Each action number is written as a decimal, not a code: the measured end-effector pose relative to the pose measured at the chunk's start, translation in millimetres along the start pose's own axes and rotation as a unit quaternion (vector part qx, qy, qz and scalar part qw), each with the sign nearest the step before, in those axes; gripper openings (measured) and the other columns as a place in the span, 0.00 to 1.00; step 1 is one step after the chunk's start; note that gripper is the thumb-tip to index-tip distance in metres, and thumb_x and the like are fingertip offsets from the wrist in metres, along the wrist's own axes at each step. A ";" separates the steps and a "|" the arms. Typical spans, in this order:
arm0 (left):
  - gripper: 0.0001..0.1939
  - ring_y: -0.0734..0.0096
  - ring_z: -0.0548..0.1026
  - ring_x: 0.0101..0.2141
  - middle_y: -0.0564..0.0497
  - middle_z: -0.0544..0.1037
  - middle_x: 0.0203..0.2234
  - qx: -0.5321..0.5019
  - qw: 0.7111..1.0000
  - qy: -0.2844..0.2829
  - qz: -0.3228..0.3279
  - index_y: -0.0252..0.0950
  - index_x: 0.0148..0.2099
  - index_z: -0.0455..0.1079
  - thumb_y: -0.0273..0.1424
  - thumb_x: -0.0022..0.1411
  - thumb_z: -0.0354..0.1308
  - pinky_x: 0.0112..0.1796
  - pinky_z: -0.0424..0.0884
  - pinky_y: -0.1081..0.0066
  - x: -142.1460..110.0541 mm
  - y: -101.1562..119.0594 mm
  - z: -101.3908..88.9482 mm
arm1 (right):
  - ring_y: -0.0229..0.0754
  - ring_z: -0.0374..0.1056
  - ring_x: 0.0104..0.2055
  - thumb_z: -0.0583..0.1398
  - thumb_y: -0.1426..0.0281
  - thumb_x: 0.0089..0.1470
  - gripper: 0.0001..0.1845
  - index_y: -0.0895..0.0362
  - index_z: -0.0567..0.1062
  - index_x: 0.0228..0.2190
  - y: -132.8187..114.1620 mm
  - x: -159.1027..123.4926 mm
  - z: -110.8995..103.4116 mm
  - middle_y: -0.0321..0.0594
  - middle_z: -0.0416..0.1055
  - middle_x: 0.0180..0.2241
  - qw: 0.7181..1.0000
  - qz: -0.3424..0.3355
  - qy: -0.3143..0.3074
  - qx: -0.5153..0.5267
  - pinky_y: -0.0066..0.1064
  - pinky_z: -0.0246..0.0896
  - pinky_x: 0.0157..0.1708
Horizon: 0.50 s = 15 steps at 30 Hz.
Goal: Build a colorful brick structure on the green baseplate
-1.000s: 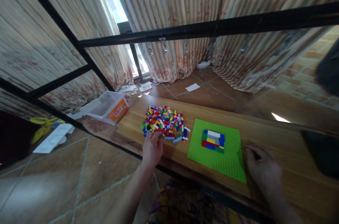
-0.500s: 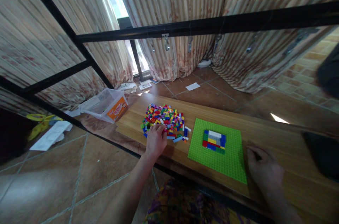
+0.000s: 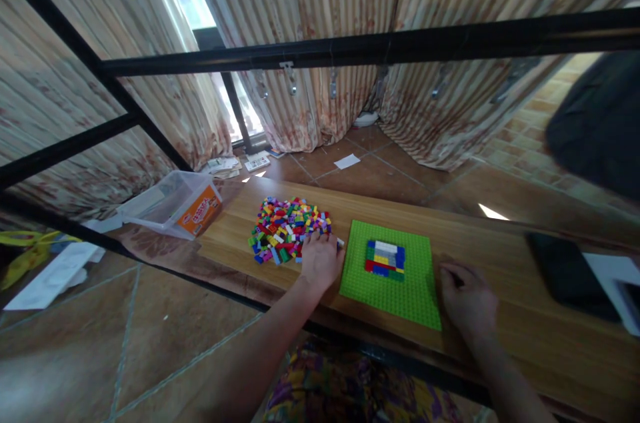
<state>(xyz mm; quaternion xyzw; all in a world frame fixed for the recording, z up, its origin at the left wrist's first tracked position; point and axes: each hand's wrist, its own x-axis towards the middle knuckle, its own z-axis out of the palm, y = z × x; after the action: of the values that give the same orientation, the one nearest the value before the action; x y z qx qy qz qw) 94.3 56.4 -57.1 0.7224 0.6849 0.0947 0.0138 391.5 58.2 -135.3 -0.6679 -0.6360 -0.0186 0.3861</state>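
My left hand (image 3: 321, 259) lies over the right edge of a heap of small mixed-colour toy bricks (image 3: 280, 226). Its fingers are apart and reach down onto the bricks; their tips are partly hidden. Just right of it is a green studded baseplate (image 3: 390, 306), with a flat block of joined bricks (image 3: 385, 259) in white, blue, yellow, red, green and grey near its middle. Beside the plate's right edge my right hand (image 3: 469, 297) rests on the table, fingers curled in. Whether anything is inside that curl is hidden.
A clear plastic box (image 3: 173, 203) with an orange label stands at the wooden table's (image 3: 320, 193) left end. On the right lie a dark flat object (image 3: 567, 276) and a white item (image 3: 613, 276). A black metal bar (image 3: 350, 49) crosses beyond the table, before striped curtains.
My left hand has moved from the middle front of the heap to its right edge, nearer the baseplate, and its fingers have spread. My right hand stays beside the plate. The view has shifted right.
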 end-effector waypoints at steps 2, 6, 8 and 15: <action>0.11 0.54 0.71 0.45 0.41 0.78 0.38 0.004 1.000 -0.008 -0.008 0.33 0.42 0.72 0.33 0.63 0.53 0.46 0.67 0.57 3.7 2.0 0.7 | 0.48 0.71 0.38 0.54 0.63 0.54 0.16 0.57 0.78 0.30 -0.4 -0.1 0.0 0.47 0.76 0.35 1.000 -0.004 -0.001 0.007 0.39 0.67 0.39; 0.09 0.56 0.73 0.44 0.42 0.78 0.37 -0.010 1.000 -0.002 -0.021 0.34 0.42 0.73 0.29 0.61 0.54 0.46 0.67 0.59 2.5 0.9 -3.8 | 0.48 0.71 0.38 0.53 0.63 0.55 0.16 0.57 0.78 0.30 -1.6 -0.2 0.3 0.46 0.76 0.35 1.000 -0.002 -0.007 0.016 0.39 0.67 0.41; 0.11 0.58 0.74 0.42 0.43 0.79 0.37 -0.055 0.998 0.008 -0.028 0.35 0.45 0.72 0.28 0.61 0.53 0.44 0.68 0.61 0.2 0.5 -7.4 | 0.47 0.71 0.38 0.53 0.63 0.55 0.16 0.57 0.78 0.30 -2.5 -0.1 0.4 0.46 0.76 0.35 1.000 0.005 -0.007 0.022 0.39 0.66 0.42; 0.14 0.72 0.76 0.29 0.52 0.79 0.30 -0.476 0.874 -0.035 -0.091 0.37 0.45 0.76 0.26 0.60 0.52 0.33 0.70 0.72 7.5 11.4 -3.2 | 0.47 0.71 0.38 0.53 0.63 0.55 0.16 0.58 0.78 0.30 -3.6 1.2 0.2 0.47 0.75 0.35 1.000 0.006 -0.006 0.028 0.39 0.67 0.42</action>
<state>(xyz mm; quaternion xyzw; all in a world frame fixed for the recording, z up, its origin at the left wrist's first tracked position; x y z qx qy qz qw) 105.4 62.8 -51.4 0.5662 0.6186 0.3821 0.3882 388.5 58.9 -133.0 -0.6606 -0.6345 0.0054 0.4012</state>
